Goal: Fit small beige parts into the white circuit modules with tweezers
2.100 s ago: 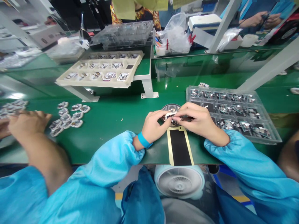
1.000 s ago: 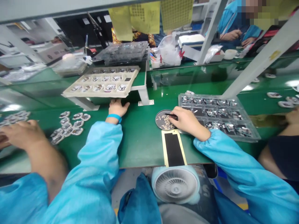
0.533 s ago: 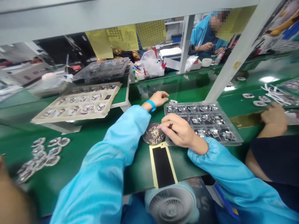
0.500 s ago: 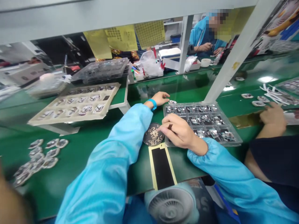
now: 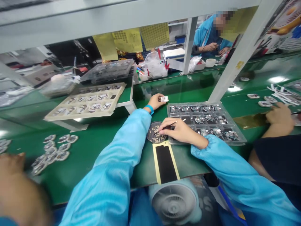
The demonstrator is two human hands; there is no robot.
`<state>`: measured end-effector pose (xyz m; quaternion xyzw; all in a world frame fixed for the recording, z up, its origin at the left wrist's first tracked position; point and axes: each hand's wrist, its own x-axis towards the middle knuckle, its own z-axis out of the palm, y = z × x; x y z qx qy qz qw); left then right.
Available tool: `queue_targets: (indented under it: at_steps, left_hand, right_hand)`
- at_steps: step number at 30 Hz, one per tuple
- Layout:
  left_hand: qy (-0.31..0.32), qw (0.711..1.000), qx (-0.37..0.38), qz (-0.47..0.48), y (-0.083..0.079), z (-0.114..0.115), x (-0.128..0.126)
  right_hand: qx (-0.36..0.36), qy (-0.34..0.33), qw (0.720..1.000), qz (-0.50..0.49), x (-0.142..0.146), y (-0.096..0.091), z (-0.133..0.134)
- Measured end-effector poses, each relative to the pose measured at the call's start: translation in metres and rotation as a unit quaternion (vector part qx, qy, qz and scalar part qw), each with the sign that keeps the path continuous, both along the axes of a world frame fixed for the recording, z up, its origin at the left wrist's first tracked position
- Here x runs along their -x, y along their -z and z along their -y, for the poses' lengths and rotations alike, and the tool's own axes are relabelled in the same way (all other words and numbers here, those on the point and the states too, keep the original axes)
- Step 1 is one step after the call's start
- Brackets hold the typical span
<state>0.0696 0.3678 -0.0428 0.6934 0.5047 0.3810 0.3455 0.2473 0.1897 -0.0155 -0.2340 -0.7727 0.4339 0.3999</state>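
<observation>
Between the fingers of my left hand (image 5: 155, 102) is a small white-rimmed electronic part (image 5: 164, 99), lifted off the green bench behind the parts tray. My right hand (image 5: 177, 129) grips thin tweezers (image 5: 173, 123), their tips pointing down into a round dark dish (image 5: 150, 138) of tiny beige pieces. Whether a piece is between the tips is too small to see. To the right of that hand, a clear compartment tray (image 5: 235, 138) holds small circuit boards. A black pad with a yellow border (image 5: 166, 164) lies in front of the dish.
Several similar white-rimmed parts (image 5: 51, 151) lie on the bench at left. A cream tray (image 5: 113, 108) of parts sits on a raised stand. Other people's hands are at left (image 5: 11, 175) and right (image 5: 279, 116). A slanted post (image 5: 231, 62) rises behind the clear tray; a fan (image 5: 174, 202) sits below the bench edge.
My left hand has picked up the white-rimmed part from the bench. The right hand's tweezers have tilted down, their tips now in the dish. Another person's hand has come further into view at left.
</observation>
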Motion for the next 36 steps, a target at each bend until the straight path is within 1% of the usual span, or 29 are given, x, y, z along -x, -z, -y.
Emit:
queue_targets:
  at_steps: [2, 5, 7, 8, 9, 11, 13, 18, 23, 27, 30, 32, 34, 36]
  left_hand:
    - [-0.027, 0.999, -0.005, 0.034, -0.006, 0.039, 0.02]
    - [-0.03, 0.995, 0.026, 0.088, -0.009, 0.114, 0.048]
    - [-0.012, 0.977, 0.104, 0.183, -0.007, 0.164, 0.06]
    - [-0.016, 0.968, 0.14, 0.21, -0.006, 0.186, 0.063]
    - [-0.024, 0.961, 0.164, 0.224, -0.004, 0.203, 0.065]
    - [-0.032, 0.957, 0.177, 0.227, -0.001, 0.226, 0.065]
    - [-0.021, 0.96, 0.164, 0.226, 0.002, 0.236, 0.062]
    - [0.013, 0.956, 0.144, 0.253, 0.007, 0.235, 0.06]
    - [0.01, 0.961, 0.139, 0.239, 0.007, 0.239, 0.062]
    - [0.003, 0.968, 0.129, 0.215, 0.005, 0.24, 0.062]
    - [0.006, 0.97, 0.122, 0.209, 0.005, 0.239, 0.063]
    - [0.013, 0.971, 0.117, 0.208, 0.005, 0.239, 0.063]
    - [0.018, 0.972, 0.111, 0.206, 0.005, 0.239, 0.064]
    - [0.022, 0.973, 0.108, 0.201, 0.003, 0.238, 0.065]
  right_hand:
    - [0.008, -0.007, 1.0, -0.003, 0.0, 0.002, 0.0]
    - [0.013, 0.03, 0.999, -0.009, -0.001, 0.0, 0.005]
    - [0.001, 0.068, 0.997, -0.032, 0.0, -0.001, 0.009]
    - [-0.009, 0.085, 0.995, -0.043, 0.0, -0.002, 0.011]
    - [-0.021, 0.1, 0.993, -0.052, 0.001, -0.002, 0.012]
    - [-0.049, 0.124, 0.99, -0.053, 0.002, 0.001, 0.014]
    - [-0.079, 0.137, 0.987, -0.039, 0.003, 0.006, 0.015]
    - [-0.151, 0.132, 0.98, -0.007, 0.002, 0.014, 0.015]
    - [-0.155, 0.11, 0.982, 0.004, 0.002, 0.015, 0.016]
    - [-0.158, 0.107, 0.982, 0.002, 0.003, 0.017, 0.016]
    - [-0.152, 0.107, 0.983, 0.011, 0.004, 0.018, 0.016]
    - [-0.135, 0.106, 0.985, 0.014, 0.005, 0.017, 0.016]
    - [-0.097, 0.103, 0.99, 0.015, 0.004, 0.016, 0.016]
    - [-0.036, 0.092, 0.995, 0.014, 0.004, 0.014, 0.016]
